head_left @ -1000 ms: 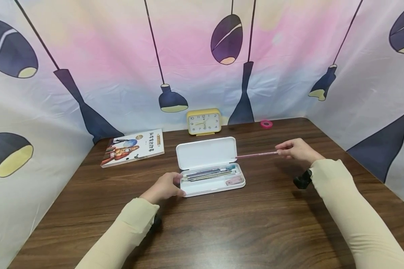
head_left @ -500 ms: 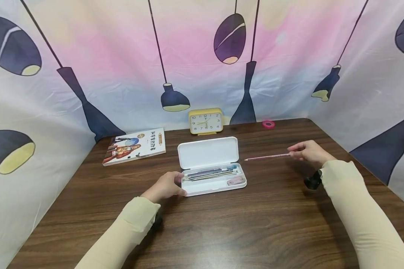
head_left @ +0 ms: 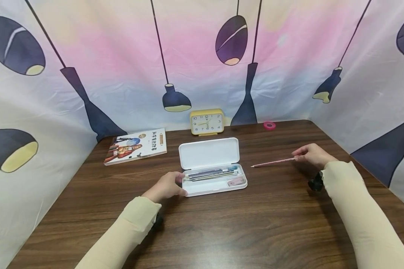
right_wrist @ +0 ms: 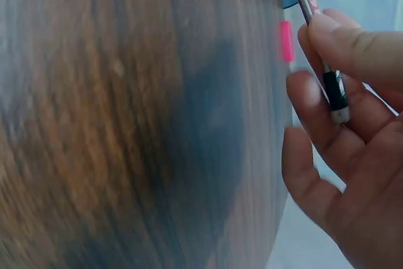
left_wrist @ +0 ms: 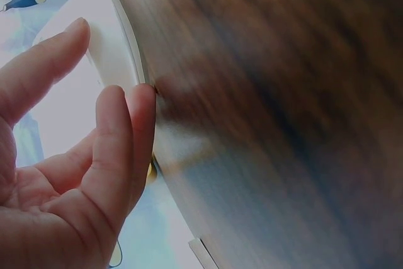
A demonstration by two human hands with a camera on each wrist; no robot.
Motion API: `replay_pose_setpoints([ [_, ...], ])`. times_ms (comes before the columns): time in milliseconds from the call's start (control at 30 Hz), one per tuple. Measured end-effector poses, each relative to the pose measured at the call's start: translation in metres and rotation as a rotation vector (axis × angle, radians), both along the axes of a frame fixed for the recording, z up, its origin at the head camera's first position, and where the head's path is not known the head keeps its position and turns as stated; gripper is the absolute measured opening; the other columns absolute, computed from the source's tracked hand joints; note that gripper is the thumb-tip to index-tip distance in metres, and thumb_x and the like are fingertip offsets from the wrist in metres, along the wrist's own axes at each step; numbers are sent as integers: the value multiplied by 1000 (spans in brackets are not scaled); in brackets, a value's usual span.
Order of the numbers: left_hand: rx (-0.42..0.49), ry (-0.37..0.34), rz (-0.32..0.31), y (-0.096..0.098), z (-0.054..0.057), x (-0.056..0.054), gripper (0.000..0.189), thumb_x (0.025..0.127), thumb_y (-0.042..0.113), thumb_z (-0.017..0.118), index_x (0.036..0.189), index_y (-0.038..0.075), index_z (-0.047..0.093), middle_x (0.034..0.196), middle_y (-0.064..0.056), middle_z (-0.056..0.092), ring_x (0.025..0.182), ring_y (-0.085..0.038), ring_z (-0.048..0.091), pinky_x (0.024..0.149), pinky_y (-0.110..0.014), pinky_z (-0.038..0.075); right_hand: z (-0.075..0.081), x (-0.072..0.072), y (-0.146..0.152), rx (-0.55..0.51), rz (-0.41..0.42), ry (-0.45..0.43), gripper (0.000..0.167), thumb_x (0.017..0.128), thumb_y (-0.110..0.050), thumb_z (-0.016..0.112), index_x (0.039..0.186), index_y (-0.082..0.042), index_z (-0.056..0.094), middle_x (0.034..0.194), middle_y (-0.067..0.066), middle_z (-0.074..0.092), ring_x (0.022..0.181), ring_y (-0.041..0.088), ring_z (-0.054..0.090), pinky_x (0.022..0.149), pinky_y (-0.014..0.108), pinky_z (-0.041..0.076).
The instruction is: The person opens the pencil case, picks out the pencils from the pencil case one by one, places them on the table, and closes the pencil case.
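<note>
A dark wooden table (head_left: pixel 222 224) stands inside a cloth backdrop printed with hanging lamps. The right hand (head_left: pixel 311 155) pinches the pink pencil (head_left: pixel 273 162) at its dark ferrule end between thumb and fingers (right_wrist: pixel 352 45). The pencil lies nearly level, its long axis crosswise, tip pointing left towards the open white pencil case (head_left: pixel 211 165), well apart from it. The case's tray holds several pens and a pink eraser (head_left: pixel 236 182). The left hand (head_left: pixel 166 185) grips the case's left end, fingers curled against the rim.
</note>
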State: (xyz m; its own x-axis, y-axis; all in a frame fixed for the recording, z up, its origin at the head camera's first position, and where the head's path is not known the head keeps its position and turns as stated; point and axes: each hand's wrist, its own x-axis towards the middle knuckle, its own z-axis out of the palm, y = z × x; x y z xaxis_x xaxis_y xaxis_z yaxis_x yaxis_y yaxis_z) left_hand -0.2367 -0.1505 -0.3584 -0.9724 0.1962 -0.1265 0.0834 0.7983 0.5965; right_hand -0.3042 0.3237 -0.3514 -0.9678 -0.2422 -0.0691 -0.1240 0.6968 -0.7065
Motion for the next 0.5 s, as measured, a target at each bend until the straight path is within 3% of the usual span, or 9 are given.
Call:
replay_pose_setpoints([
  [100, 1, -2, 0, 0, 0, 0, 60, 60, 10, 78, 113, -2, 53, 98, -10, 58, 88, -21, 51, 78, -38, 42, -4, -1, 0, 124, 16, 64, 26, 81, -8, 58, 101, 9, 59, 94, 17, 60, 88, 29, 53, 73, 42, 43],
  [200, -3, -2, 0, 1, 0, 0, 60, 60, 10, 78, 113, -1, 53, 98, -10, 58, 87, -21, 51, 78, -38, 42, -6, -1, -2, 183, 16, 87, 23, 81, -7, 58, 99, 7, 60, 95, 18, 60, 88, 34, 53, 73, 46, 43],
  [500, 3, 6, -5, 1, 1, 1, 60, 60, 9, 78, 113, -2, 53, 96, -10, 58, 83, -20, 52, 75, -37, 42, -6, -5, -11, 198, -26, 100, 25, 82, -6, 56, 104, 6, 58, 96, 20, 59, 87, 32, 53, 69, 43, 44],
])
